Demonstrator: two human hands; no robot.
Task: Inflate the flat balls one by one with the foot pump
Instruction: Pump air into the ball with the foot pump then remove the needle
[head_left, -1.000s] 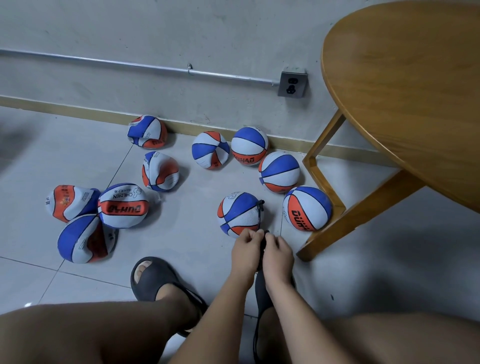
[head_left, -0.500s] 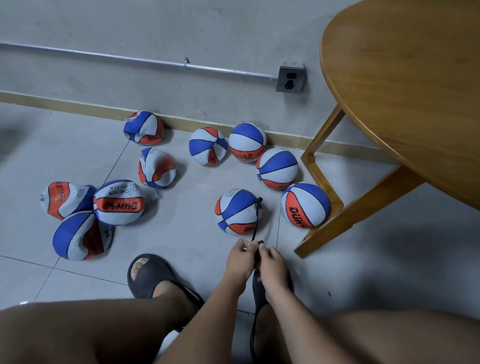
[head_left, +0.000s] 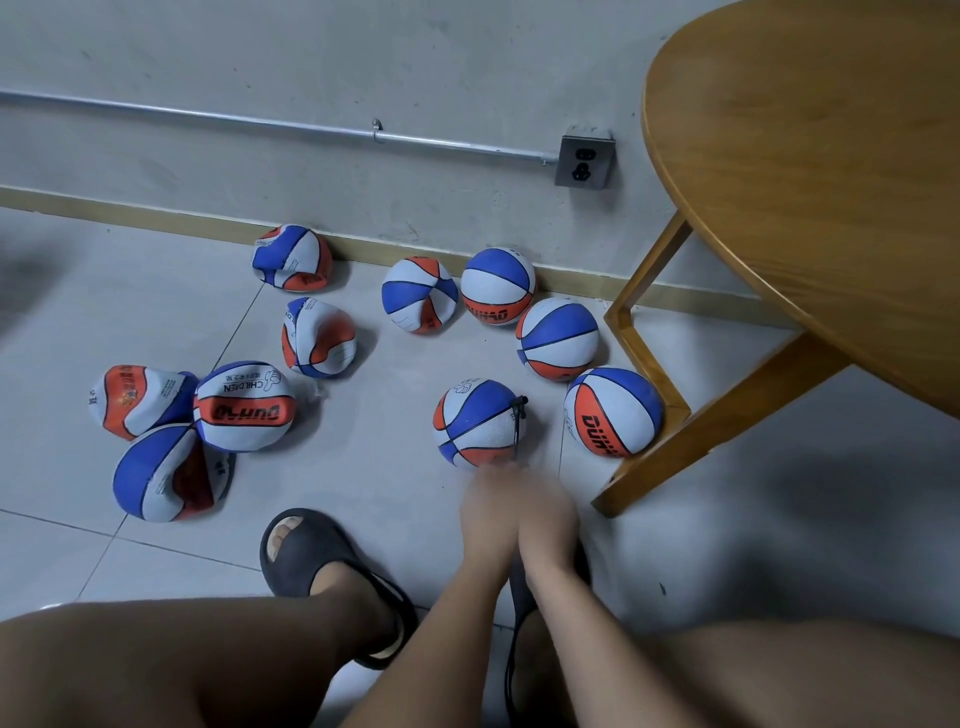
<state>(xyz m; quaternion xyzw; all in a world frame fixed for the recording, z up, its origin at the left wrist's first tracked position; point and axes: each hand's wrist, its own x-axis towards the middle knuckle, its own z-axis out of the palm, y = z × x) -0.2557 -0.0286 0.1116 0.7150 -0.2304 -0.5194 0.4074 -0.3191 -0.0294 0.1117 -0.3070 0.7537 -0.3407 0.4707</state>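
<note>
A blue, white and orange ball (head_left: 478, 423) lies on the floor tiles with a black hose nozzle (head_left: 519, 410) plugged into its right side. Just below it, my left hand (head_left: 488, 512) and my right hand (head_left: 546, 517) are pressed side by side, both blurred by motion. Their fingers curl down round the top of the black pump, which they hide almost fully. The pump's black hose (head_left: 511, 649) loops down between my forearms. Several crumpled flat balls (head_left: 244, 405) lie to the left. Rounder balls (head_left: 613, 411) sit to the right and along the wall.
A round wooden table (head_left: 810, 208) fills the upper right, with its legs (head_left: 691, 452) coming down right beside the balls. My left foot in a black sandal (head_left: 306, 551) stands left of my hands. A wall socket (head_left: 584, 161) and metal conduit run along the wall.
My two hands have risen a little toward the plugged-in ball and are now blurred by motion. The balls and my sandalled foot have stayed in place.
</note>
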